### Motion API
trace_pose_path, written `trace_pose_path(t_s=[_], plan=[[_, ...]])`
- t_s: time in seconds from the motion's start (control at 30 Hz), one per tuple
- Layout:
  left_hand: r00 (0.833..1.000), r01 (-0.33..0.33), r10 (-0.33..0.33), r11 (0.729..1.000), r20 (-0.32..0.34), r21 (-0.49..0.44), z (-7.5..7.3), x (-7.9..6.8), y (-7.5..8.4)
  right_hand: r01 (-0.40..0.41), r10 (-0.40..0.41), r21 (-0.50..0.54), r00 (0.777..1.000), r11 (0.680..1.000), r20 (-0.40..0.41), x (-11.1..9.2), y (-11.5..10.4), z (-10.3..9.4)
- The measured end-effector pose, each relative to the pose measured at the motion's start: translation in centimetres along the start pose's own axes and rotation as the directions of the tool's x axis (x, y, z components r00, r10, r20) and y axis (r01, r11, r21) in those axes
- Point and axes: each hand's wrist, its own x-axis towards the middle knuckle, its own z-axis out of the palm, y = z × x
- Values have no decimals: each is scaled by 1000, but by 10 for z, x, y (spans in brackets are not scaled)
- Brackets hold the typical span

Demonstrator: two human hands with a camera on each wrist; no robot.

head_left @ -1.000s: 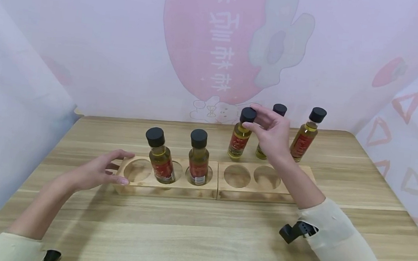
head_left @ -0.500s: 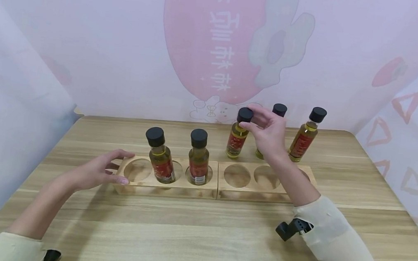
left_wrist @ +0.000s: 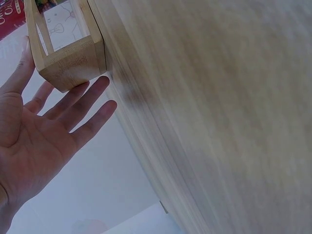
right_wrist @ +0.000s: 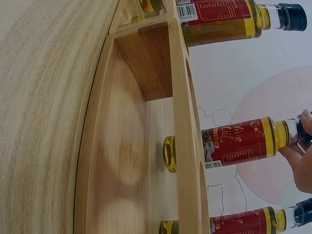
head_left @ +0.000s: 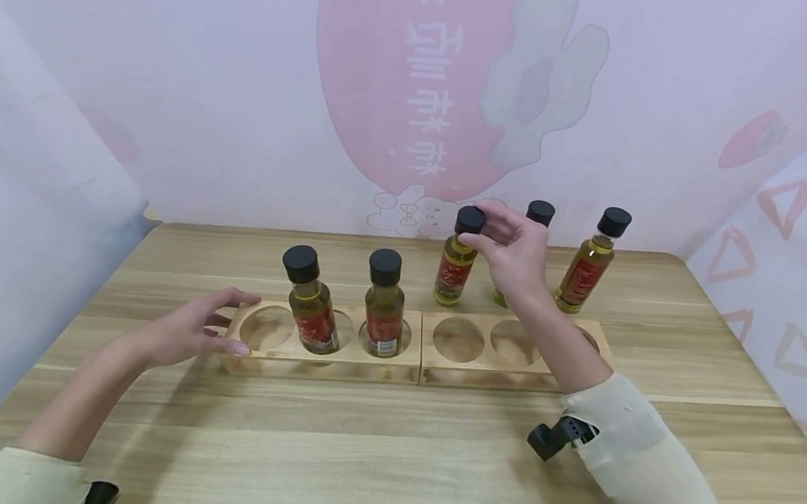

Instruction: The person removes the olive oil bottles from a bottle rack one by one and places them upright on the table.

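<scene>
In the head view my right hand (head_left: 518, 258) pinches the black cap of an olive oil bottle (head_left: 455, 270), which stands upright behind the right wooden rack (head_left: 493, 378). The right wrist view shows fingertips (right_wrist: 302, 168) at this bottle's cap and neck, with its red label (right_wrist: 239, 141) uncovered. My left hand (head_left: 183, 333) touches the outer end of the left wooden rack (head_left: 328, 370), thumb at the front corner and forefinger at the back. In the left wrist view its fingers (left_wrist: 85, 109) are spread and nearly straight against the rack's end wall (left_wrist: 75, 66).
Two olive oil bottles, one in the middle hole (head_left: 313, 316) and one in the right hole (head_left: 384, 314), stand in the left rack. Behind the right rack are a partly hidden bottle (head_left: 540, 212) and another bottle (head_left: 585, 272). A printed curtain (head_left: 243, 110) hangs behind the table (head_left: 328, 453).
My right hand has shifted slightly left along with the pinched olive oil bottle. The left hand, the racks and the other bottles stay where they were.
</scene>
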Motion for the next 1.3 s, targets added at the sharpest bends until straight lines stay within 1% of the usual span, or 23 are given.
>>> trace_pose_path(t_s=[0.27,0.47,0.8,1.03,1.3], plan=[[1000,8,-8,1000,-1,5,-1,1,0,-11,11,14,1000,1000,-20,3,3,3],[1000,14,-14,1000,-1,7,0,1,-1,-28,28,-15,999,999,-27,6,6,3],[1000,4,-4,1000,4,-1,1,2,-1,-67,65,-61,997,996,-34,8,9,4],[1000,25,-25,1000,-1,0,-1,0,1,-74,71,-74,997,994,-38,10,9,7],[1000,7,-7,1000,0,0,-1,1,1,-70,67,-110,997,991,-29,16,10,8]])
